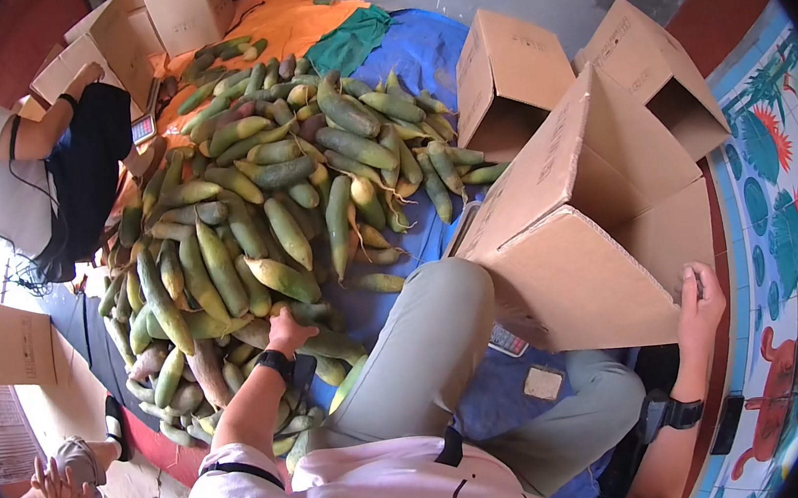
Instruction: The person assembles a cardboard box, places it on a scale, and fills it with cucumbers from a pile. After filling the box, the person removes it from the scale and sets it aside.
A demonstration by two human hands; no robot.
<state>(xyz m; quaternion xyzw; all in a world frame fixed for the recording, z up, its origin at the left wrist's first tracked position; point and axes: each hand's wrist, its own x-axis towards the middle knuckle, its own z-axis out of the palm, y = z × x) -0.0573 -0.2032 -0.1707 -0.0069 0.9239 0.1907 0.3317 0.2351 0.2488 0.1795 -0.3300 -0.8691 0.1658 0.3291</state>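
Observation:
My left hand [289, 334] reaches into the near side of a big heap of green radishes [288, 227]. Its fingers are closed round the end of one green radish [334, 344], part of which the hand hides. On the right, my right hand [700, 305] grips the near edge of a cardboard box [574, 273]. This box is tilted beside my knee, with its opening facing right and upward. What is inside it shows only in part.
More cardboard boxes [514, 69] stand behind, and others [187, 12] at the back left. A person [11, 165] crouches left of the heap; another person's hands [61, 491] are at lower left. A calculator [508, 339] and a small tan block [542, 383] lie on the blue sheet [484, 407].

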